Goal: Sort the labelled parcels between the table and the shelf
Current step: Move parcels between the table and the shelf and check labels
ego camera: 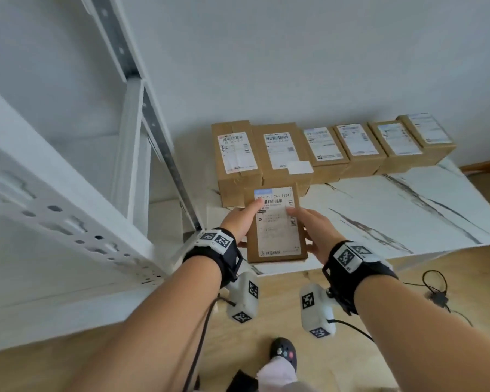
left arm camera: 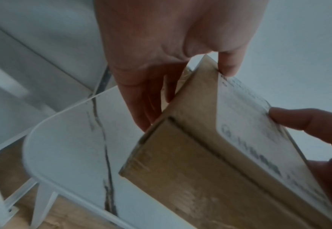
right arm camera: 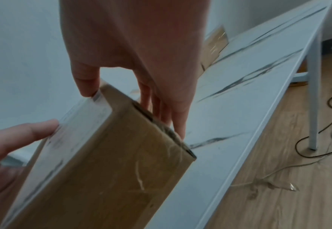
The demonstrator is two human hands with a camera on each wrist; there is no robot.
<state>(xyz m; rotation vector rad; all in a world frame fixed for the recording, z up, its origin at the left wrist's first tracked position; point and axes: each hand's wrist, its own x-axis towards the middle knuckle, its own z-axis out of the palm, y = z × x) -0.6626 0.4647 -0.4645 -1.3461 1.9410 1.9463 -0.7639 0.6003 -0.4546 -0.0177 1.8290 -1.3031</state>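
I hold a brown cardboard parcel [ego camera: 276, 230] with a white shipping label between both hands, lifted over the near left corner of the marble-patterned table [ego camera: 393, 202]. My left hand [ego camera: 245, 222] grips its left side, thumb on the label and fingers underneath. My right hand [ego camera: 314, 232] grips the right side the same way. The left wrist view shows the parcel [left arm camera: 200, 170] clear of the tabletop, my left hand [left arm camera: 161, 54] above it. In the right wrist view the parcel [right arm camera: 102, 170] hangs under my right hand [right arm camera: 131, 38].
Several labelled parcels [ego camera: 323, 148] stand in a row along the wall at the back of the table. A white metal shelf [ego camera: 68, 193] rises at the left, close to the table's corner. Black cables [ego camera: 436, 292] lie on the wooden floor at the right.
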